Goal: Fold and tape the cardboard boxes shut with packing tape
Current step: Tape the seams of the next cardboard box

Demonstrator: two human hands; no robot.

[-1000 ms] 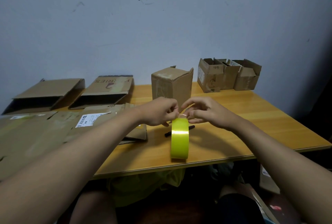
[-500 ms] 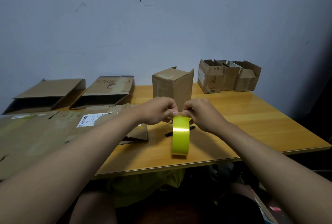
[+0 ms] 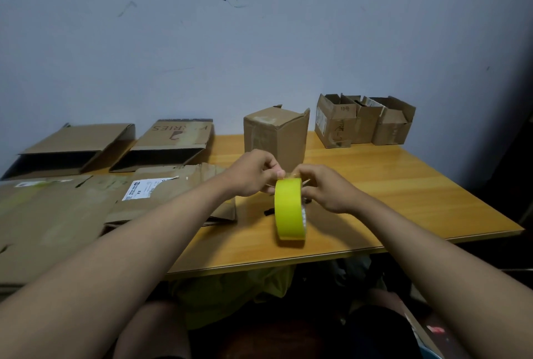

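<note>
the roll of yellow packing tape (image 3: 289, 208) stands on edge at the centre of the frame, held just above the wooden desk (image 3: 375, 185). the left hand (image 3: 253, 175) has its fingers curled and pinches the top of the roll from the left side. the right hand (image 3: 323, 187) has its fingers curled round the top right of the roll, its grip closed on the tape. the fingertips of both hands nearly meet over the top of the roll.

directly behind the hands, a folded cardboard box (image 3: 275, 135) stands upright at centre frame. three small open boxes (image 3: 363, 122) sit in a row, touching one another, at the upper right of the desk. two flattened boxes (image 3: 115, 145) lie at the left against the wall. flat cardboard sheets (image 3: 72, 208) cover the lower left of the desk. a small black object (image 3: 269, 212) lies on the desk, partly hidden behind the roll.
</note>
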